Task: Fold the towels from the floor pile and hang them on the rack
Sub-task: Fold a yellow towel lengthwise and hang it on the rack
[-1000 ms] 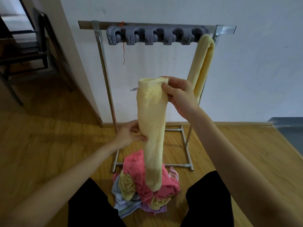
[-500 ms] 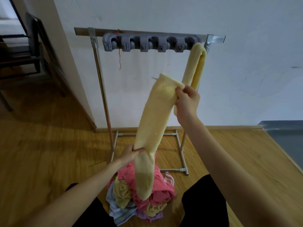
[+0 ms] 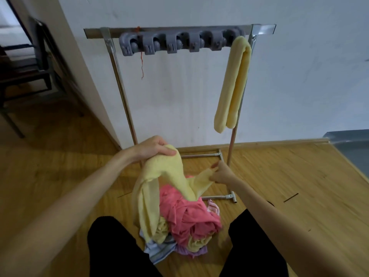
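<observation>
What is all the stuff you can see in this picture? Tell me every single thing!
hanging towel: one, yellow, folded over the rack's right end
held towel: one, yellow, above the pile
towel pile: several, pink, yellow, pale blue, lilac, on the floor
rack: one, silver metal, against the wall
clip strip: one, grey, on the rack's top bar
chair: one, dark, far left
left hand: grips the held towel's top
right hand: pinches its other end

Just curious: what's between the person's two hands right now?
In the head view, a yellow towel spans the gap, gripped by the left hand and pinched by the right hand, sagging over the floor pile.
</observation>
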Available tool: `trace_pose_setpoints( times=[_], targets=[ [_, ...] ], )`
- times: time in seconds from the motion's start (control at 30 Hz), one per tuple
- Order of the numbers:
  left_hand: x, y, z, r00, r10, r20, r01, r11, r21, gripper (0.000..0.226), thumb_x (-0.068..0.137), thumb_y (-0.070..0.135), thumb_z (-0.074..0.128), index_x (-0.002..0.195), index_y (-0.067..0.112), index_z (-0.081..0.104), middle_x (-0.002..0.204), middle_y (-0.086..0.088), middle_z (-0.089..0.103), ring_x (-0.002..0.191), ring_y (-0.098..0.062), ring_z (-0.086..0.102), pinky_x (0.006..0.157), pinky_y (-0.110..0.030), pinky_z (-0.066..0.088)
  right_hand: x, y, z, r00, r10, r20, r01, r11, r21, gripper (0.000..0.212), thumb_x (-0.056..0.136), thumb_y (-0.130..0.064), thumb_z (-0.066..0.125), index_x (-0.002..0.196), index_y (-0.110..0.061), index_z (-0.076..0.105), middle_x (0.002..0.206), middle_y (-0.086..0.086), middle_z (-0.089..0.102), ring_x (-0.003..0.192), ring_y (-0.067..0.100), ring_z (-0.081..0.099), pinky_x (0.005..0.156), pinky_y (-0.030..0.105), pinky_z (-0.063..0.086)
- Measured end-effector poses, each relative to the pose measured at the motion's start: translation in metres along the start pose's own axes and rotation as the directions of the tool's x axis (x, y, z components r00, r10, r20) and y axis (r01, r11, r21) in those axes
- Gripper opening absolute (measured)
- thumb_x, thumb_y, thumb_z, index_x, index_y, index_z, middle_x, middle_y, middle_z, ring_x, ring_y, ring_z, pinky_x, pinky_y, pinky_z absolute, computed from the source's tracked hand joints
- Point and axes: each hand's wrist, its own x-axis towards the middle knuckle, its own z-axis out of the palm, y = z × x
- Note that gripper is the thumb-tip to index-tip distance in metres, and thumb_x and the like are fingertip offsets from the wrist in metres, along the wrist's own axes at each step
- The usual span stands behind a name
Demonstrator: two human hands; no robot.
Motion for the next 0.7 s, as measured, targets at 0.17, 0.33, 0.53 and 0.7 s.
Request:
trace_pose_setpoints(
  times=[0.17,0.33,0.53,0.7],
  targets=[
    [-0.008,0.024,-0.004,0.985,0.031,0.171,-0.038,0.999,0.038,0.032,0.088,0.017,0.064,0.056,0.02,0.067,0.055,0.007,0.059,0.049,-0.005,0.053,0.048,-0.015,0.039,-0.016,-0.021,0.004,0.946,-0.252,0.203,0.311,0.882,-0.354,0.053,0.083,0.001,0.059,0.133,-0.007,0.044,0.129,0.011,0.052,0.119,0.026,0.052,0.087,0.028,0.047],
    [-0.011,0.022,-0.002,0.971,-0.006,0.24,-0.009,0.998,0.063,0.023,0.086,0.026,0.067,0.065,0.015,0.07,0.06,0.003,0.061,0.052,-0.007,0.054,0.049,-0.015,0.04,-0.052,-0.061,-0.001,0.744,-0.594,0.304,0.448,0.782,0.432,0.054,0.069,0.015,0.048,0.122,0.005,0.054,0.125,0.02,0.059,0.12,0.032,0.055,0.105,0.041,0.044],
    [-0.014,0.015,0.003,0.967,-0.041,0.25,0.013,0.994,0.112,0.061,0.068,0.052,0.07,0.076,-0.008,0.062,0.07,-0.012,0.054,0.06,-0.022,0.049,0.053,-0.024,0.036,-0.065,-0.08,0.001,0.649,-0.604,0.462,0.449,0.795,0.407,0.037,0.079,0.007,0.056,0.117,0.008,0.057,0.119,0.031,0.058,0.116,0.044,0.054,0.105,0.054,0.04],
    [-0.012,0.017,0.004,0.961,-0.022,0.275,-0.009,0.994,0.109,0.046,0.07,0.05,0.07,0.069,0.004,0.066,0.066,-0.009,0.053,0.057,-0.02,0.048,0.052,-0.025,0.032,-0.069,-0.083,-0.011,0.648,-0.547,0.531,0.448,0.837,0.316,0.04,0.083,-0.026,0.071,0.104,0.007,0.062,0.101,0.021,0.065,0.092,0.035,0.06,0.083,0.047,0.045]
  ],
)
